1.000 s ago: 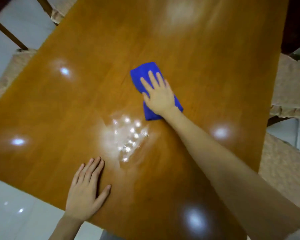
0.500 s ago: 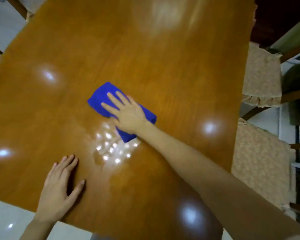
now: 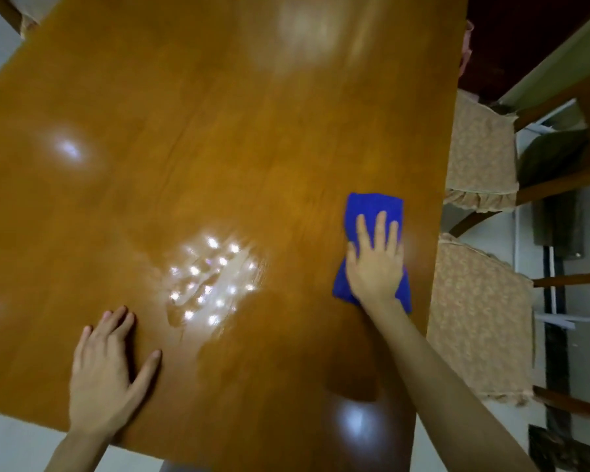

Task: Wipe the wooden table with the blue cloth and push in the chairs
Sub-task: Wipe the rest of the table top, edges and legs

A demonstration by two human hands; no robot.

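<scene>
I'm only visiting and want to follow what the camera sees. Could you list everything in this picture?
wooden table: one, glossy orange-brown, fills most of the view
blue cloth: one, bright blue, folded, on the table near its right edge
wet patch: one, glistening, on the table between the hands
near chair: one, brown wood with beige patterned cushion, beside the table's right edge
far chair: one, same colours, same side, farther away
floor: pale, shiny, lower left
left hand: one, flat on the table by its near edge
right hand: one, fingers straight, pressing on the blue cloth
</scene>
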